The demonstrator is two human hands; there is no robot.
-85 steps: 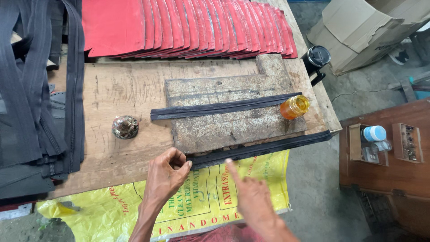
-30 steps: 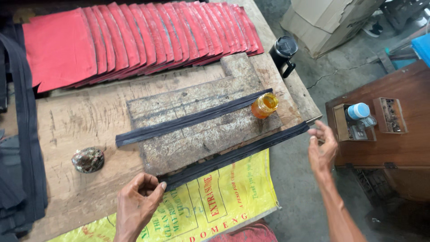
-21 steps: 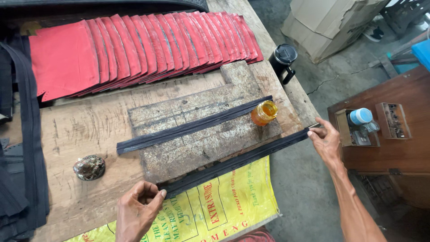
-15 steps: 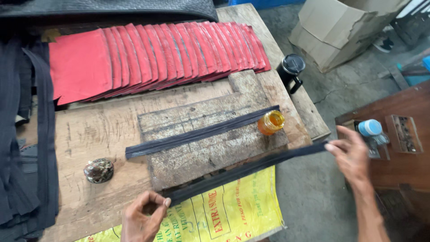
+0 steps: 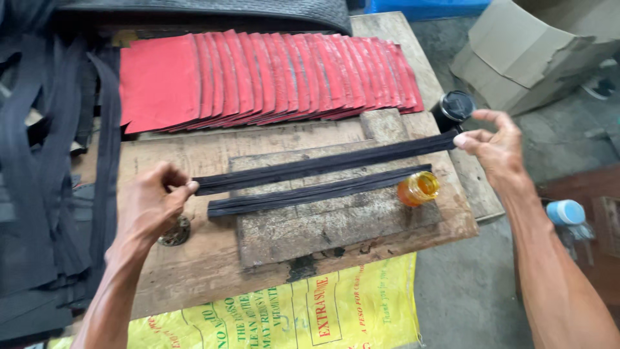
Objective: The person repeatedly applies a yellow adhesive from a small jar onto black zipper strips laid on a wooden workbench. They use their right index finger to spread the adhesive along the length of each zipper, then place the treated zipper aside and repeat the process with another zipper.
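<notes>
A long black strip [image 5: 323, 165] is stretched taut above the wooden board [image 5: 310, 220], held at both ends. My left hand [image 5: 152, 207] pinches its left end, and my right hand [image 5: 494, 148] pinches its right end near the table's right edge. A second black strip [image 5: 316, 192] lies flat on the board just below the held one. Its right end reaches a small orange jar [image 5: 418, 187].
A fanned row of red sheets [image 5: 271, 81] lies at the back of the wooden table [image 5: 194, 271]. Black strips [image 5: 45, 181] hang in a pile at left. A small round metal tin [image 5: 174, 231], a black container [image 5: 454, 108], a yellow printed sack [image 5: 290, 310], cardboard [image 5: 536, 58].
Both hands have lifted the strip from the table's front edge and carried it back over the board, past the strip that lies there. The camera has shifted left.
</notes>
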